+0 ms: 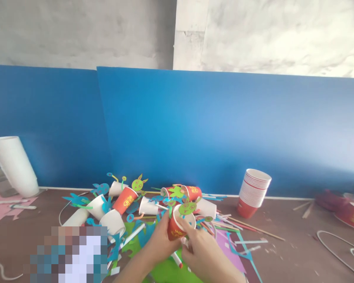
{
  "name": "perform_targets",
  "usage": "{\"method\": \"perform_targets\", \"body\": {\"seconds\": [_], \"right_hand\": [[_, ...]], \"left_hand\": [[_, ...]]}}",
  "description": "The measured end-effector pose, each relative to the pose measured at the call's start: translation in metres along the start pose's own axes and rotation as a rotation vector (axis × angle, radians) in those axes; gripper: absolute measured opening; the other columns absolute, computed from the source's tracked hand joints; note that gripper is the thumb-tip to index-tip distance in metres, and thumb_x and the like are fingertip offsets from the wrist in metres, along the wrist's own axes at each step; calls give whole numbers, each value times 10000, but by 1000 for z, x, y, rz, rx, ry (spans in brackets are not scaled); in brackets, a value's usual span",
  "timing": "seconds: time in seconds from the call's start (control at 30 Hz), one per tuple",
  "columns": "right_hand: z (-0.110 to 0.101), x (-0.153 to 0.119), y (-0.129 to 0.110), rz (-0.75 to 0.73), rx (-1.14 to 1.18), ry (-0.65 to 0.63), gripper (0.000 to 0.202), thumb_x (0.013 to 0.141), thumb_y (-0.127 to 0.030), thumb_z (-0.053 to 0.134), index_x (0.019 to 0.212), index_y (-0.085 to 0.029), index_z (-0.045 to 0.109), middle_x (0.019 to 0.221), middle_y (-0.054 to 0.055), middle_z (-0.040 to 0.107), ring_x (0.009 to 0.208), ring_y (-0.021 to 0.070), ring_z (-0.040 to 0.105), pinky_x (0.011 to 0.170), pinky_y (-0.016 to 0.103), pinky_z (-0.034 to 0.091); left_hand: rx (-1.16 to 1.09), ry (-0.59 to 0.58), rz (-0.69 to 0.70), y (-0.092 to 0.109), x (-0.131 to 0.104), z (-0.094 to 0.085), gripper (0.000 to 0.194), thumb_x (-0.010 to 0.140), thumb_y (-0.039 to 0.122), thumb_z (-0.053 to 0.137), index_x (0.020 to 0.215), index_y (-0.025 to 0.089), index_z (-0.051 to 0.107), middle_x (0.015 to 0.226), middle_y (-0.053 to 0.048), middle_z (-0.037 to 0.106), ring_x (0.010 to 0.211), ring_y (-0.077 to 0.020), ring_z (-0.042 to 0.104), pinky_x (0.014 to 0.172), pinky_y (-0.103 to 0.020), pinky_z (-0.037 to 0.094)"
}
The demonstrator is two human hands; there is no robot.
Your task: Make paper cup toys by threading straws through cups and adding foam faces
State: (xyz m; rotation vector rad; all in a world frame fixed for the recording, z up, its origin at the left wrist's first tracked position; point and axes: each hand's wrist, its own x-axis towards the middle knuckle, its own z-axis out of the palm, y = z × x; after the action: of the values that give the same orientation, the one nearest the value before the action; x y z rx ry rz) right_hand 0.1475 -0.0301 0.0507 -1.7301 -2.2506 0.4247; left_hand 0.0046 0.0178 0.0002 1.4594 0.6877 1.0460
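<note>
A red paper cup point(174, 228) with a white inside is held near the middle of the table. Green paper animal shapes point(188, 208) stick up at its rim. My left hand point(162, 239) is wrapped round the cup's left side. My right hand point(199, 241) is closed at the cup's right front, with a finger at the rim; a small white thing shows by its fingers, too small to name. Just below the hands, a white marker with a red tip point(177, 260) lies on green paper point(168, 273).
Several decorated cups point(125, 199) lie behind and to the left. A red and white cup stack point(253, 192) stands right, a white cup stack point(14, 167) far left. Sticks point(256, 228), paper scraps and a cable point(333, 251) lie right. A blue panel point(177, 129) stands behind.
</note>
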Motion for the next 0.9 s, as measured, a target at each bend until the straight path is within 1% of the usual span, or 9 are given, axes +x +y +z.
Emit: {"method": "perform_targets", "body": {"seconds": [0.07, 0.13, 0.3, 0.43, 0.5, 0.6, 0.7, 0.8, 0.9], "right_hand": [[-2, 0, -3, 19, -108, 13, 718, 742, -95, 443, 1440, -262, 413, 813, 64, 754, 782, 268, 695, 615, 290, 417], [-4, 0, -6, 43, -177, 13, 714, 752, -92, 447, 1443, -266, 407, 829, 75, 758, 790, 288, 707, 615, 301, 419], [0, 1, -10, 95, -265, 27, 720, 746, -63, 468, 1422, -306, 420, 957, 92, 760, 749, 282, 730, 532, 269, 381], [5, 1, -10, 138, -319, 51, 676, 729, -50, 502, 1363, -285, 493, 841, 89, 764, 691, 284, 734, 474, 251, 336], [5, 0, -11, 150, -319, 45, 642, 729, -48, 508, 1328, -277, 527, 840, 86, 766, 678, 280, 734, 457, 250, 316], [4, -1, -14, 167, -326, 39, 621, 742, -37, 490, 1316, -268, 536, 846, 80, 771, 701, 276, 738, 455, 252, 295], [4, -1, -16, 174, -338, 42, 612, 751, -34, 481, 1323, -246, 532, 789, 75, 770, 692, 266, 739, 453, 252, 279], [4, -2, -16, 135, -295, 53, 623, 759, -50, 479, 1357, -224, 491, 716, 62, 760, 630, 250, 727, 449, 250, 264], [1, -6, -13, 19, -150, 115, 596, 768, -63, 455, 1345, -210, 482, 629, 21, 727, 566, 223, 694, 464, 241, 282]], "left_hand": [[-5, -16, 9, 3, -1, 1, 680, 703, 71, 689, 1329, 201, 459, 1296, -145, 614, 1189, -316, 583, 1002, -428, 465], [-5, -21, 28, 7, -1, 3, 661, 722, 78, 682, 1333, 208, 466, 1320, -144, 599, 1201, -314, 573, 1011, -429, 460], [50, -8, 73, 12, -1, 7, 644, 719, 43, 659, 1316, 224, 499, 1332, -121, 590, 1209, -300, 561, 1028, -412, 445], [72, -12, 51, 10, 0, 8, 665, 689, 12, 653, 1304, 217, 502, 1297, -115, 612, 1178, -290, 579, 997, -388, 467], [86, 0, 49, 10, -1, 8, 675, 678, 5, 650, 1300, 219, 501, 1287, -108, 616, 1170, -283, 582, 984, -374, 474], [134, 12, 47, 11, -2, 8, 632, 663, 6, 653, 1247, 215, 536, 1259, -101, 629, 1124, -275, 602, 959, -360, 484], [169, 24, 39, 10, -2, 7, 580, 657, 24, 668, 1198, 205, 562, 1224, -103, 644, 1085, -272, 616, 953, -365, 481], [76, 34, -6, 4, 0, 5, 640, 657, 58, 693, 1251, 213, 515, 1229, -111, 637, 1126, -283, 599, 973, -382, 469], [-132, 42, -51, -1, 2, 2, 666, 656, 143, 740, 1267, 218, 486, 1192, -114, 650, 1123, -295, 602, 984, -409, 458]]}}
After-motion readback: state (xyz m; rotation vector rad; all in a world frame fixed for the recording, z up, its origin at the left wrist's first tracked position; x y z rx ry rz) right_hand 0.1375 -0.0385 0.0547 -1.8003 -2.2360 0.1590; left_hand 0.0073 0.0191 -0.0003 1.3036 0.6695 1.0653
